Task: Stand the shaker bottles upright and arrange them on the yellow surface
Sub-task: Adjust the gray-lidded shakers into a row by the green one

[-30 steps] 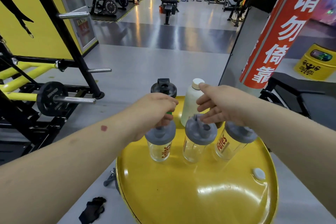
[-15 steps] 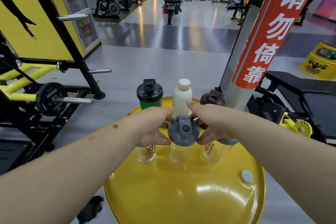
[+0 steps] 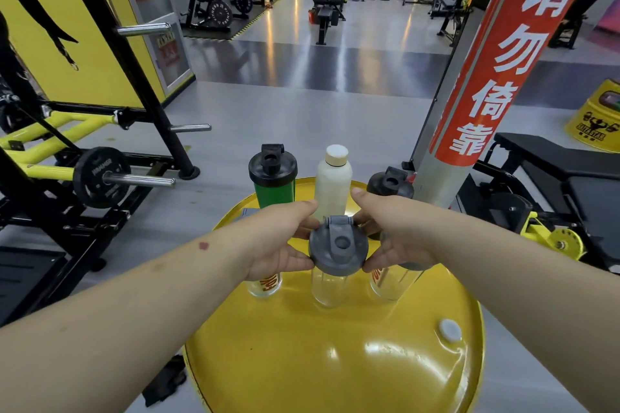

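Three clear shaker bottles with grey lids stand upright in a row on the yellow drum top (image 3: 335, 362). The middle bottle (image 3: 338, 245) shows its whole lid. My left hand (image 3: 281, 241) covers the lid of the left clear bottle (image 3: 265, 285). My right hand (image 3: 399, 241) covers the lid of the right clear bottle (image 3: 389, 282). Thumb and fingertips of both hands touch the middle lid from either side. Behind this row stand a green shaker (image 3: 273, 184), a white bottle (image 3: 333, 184) and a black-lidded shaker (image 3: 389, 183), all upright.
A white bung cap (image 3: 449, 329) sits on the drum's right side. A pillar with a red banner (image 3: 469, 117) rises close behind on the right, beside a black bench (image 3: 553, 168). A rack with a weight plate (image 3: 100, 178) stands left. A black glove (image 3: 164, 382) lies on the floor.
Both hands have closed in from the sides onto the outer bottles, leaving the middle lid uncovered. My view has tipped up and pulled back, so the back row shows in full.
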A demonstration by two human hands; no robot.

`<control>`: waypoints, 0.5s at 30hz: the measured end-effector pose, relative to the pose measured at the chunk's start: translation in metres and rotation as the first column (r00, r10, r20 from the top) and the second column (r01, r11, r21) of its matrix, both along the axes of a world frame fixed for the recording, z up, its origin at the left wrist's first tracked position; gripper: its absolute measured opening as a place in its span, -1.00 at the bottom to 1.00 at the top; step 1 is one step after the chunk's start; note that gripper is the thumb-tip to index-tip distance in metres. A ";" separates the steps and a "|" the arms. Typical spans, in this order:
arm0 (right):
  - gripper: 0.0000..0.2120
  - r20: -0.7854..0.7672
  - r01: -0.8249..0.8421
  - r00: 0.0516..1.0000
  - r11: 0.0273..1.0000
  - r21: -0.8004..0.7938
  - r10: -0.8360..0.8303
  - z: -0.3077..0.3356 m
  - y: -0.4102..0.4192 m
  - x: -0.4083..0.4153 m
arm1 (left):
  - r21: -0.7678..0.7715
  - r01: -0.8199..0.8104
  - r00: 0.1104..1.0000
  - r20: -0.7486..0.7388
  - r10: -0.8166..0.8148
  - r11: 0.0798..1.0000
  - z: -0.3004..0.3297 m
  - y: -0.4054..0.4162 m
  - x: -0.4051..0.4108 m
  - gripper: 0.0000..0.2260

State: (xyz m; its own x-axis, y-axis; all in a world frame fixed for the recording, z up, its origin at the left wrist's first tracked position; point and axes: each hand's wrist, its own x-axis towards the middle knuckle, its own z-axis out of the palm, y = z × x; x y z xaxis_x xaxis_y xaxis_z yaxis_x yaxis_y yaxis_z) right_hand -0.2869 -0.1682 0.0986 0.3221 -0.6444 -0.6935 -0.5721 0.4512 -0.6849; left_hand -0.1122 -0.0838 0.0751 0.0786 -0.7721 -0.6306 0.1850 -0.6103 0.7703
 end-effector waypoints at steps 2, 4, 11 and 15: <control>-0.26 0.004 0.009 1.000 1.000 -0.004 -0.009 0.000 0.002 0.001 | 0.003 0.004 1.000 0.011 -0.004 1.000 0.000 -0.001 0.001 -0.46; -0.25 0.009 0.016 1.000 1.000 0.002 -0.016 -0.001 0.002 0.001 | 0.006 0.001 1.000 0.024 -0.001 1.000 0.001 0.000 0.001 -0.47; -0.24 0.009 0.008 1.000 1.000 -0.002 -0.008 -0.004 0.002 0.001 | 0.008 -0.003 1.000 0.015 0.003 1.000 0.006 0.004 0.002 -0.51; -0.23 0.000 0.004 1.000 1.000 0.005 -0.004 -0.004 -0.001 0.000 | 0.017 0.008 1.000 0.006 -0.008 1.000 0.006 0.004 0.005 -0.51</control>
